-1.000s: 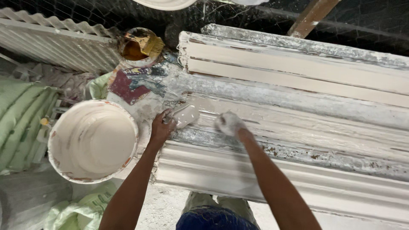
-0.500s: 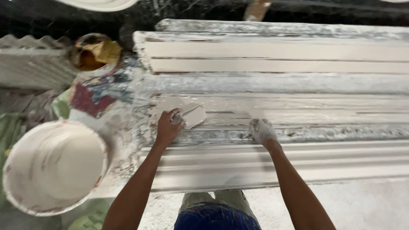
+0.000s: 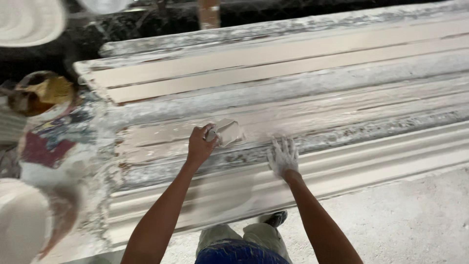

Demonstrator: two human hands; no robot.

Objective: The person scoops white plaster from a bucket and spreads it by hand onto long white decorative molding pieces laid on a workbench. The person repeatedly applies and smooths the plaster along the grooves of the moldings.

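While left hand (image 3: 199, 145) is gripping scraper (image 3: 225, 132) on moulding (image 3: 342, 98), right hand (image 3: 282, 156), open flat, empty, is pressing beside scraper; judging: keeping blade flat, strokes even.

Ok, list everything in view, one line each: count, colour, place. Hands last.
moulded plaster lengths: several, off-white, laid side by side across the middle and right
scraper blade: one, plaster-coated, on the lengths at centre
bucket: one, white, lower left edge
small pot: one, brown and yellow, far left
patterned sheet: one, red and blue, under the left end
floor: grey, lower right
left hand: gripping the scraper blade
right hand: plaster-white, flat on the lengths
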